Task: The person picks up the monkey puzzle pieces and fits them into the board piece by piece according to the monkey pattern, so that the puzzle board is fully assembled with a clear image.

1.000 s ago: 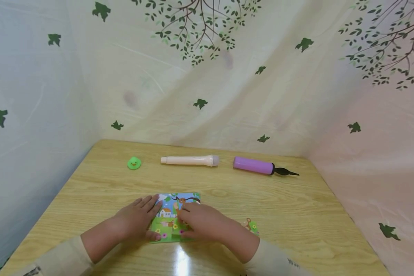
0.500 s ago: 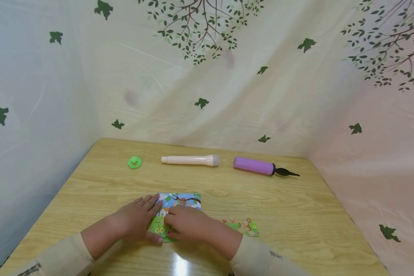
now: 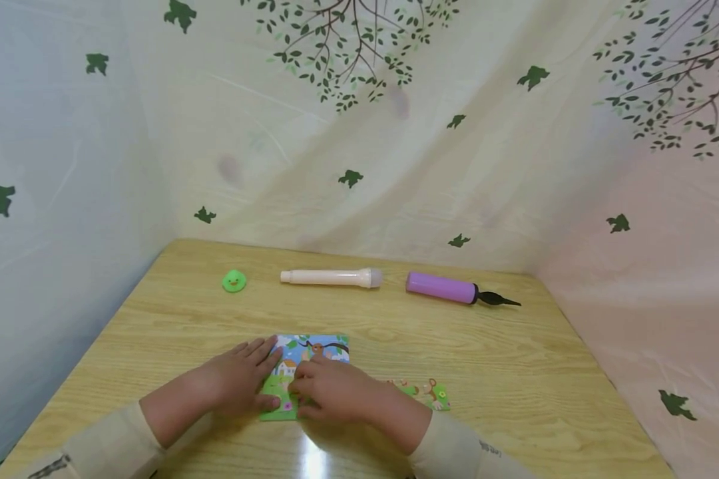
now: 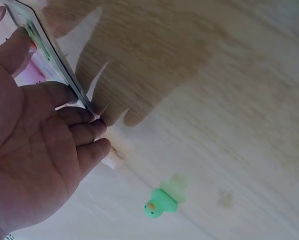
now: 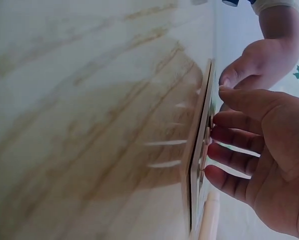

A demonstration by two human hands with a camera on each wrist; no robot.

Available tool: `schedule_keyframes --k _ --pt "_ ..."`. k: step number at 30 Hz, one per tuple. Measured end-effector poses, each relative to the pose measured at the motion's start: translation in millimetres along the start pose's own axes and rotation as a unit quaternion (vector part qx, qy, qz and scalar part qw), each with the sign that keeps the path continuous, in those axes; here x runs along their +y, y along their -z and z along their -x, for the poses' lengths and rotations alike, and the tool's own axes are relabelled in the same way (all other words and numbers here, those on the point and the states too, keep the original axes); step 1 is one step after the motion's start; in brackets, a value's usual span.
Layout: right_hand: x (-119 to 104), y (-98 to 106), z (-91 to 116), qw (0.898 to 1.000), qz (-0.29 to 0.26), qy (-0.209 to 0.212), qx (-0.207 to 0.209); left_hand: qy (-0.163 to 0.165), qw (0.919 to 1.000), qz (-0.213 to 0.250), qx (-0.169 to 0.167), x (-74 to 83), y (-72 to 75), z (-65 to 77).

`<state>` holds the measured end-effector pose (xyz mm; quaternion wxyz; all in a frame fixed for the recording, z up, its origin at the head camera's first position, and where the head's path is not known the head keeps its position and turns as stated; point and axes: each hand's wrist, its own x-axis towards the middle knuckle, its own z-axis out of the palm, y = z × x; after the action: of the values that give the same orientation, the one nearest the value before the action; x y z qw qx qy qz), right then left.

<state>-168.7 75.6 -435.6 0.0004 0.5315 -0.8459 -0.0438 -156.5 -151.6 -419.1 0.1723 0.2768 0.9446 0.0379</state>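
A square picture puzzle board [image 3: 329,344] with a house, a branch and flowers lies near the middle of the table. My left hand [image 3: 239,377] rests flat along its left side, fingers straight and thumb on the lower left corner. Bent over the lower middle of the board, my right hand [image 3: 335,390] pinches a puzzle piece [image 5: 207,135] low on the surface; the hand hides most of it in the head view. To the right, partly behind the right wrist, lie loose puzzle pieces [image 3: 437,395] with green ground and animal drawings.
Along the back of the wooden table [image 3: 515,359] lie a green toy duck [image 3: 234,281], a pale pink microphone-shaped stick [image 3: 329,277] and a purple hand pump [image 3: 440,287] with a black nozzle. A leaf-printed cloth [image 3: 275,166] hangs behind the table.
My right hand slid left across the board with the puzzle piece, then came back slightly right. More of the loose pieces show beside the wrist. My left hand stays in place.
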Motion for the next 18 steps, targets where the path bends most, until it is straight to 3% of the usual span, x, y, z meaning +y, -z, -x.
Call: schedule_keyframes --k 18 --pt "-1.9 0.7 4.5 1.0 0.022 0.016 -0.002 -0.003 1.0 0.006 -0.006 1.9 4.4 0.2"
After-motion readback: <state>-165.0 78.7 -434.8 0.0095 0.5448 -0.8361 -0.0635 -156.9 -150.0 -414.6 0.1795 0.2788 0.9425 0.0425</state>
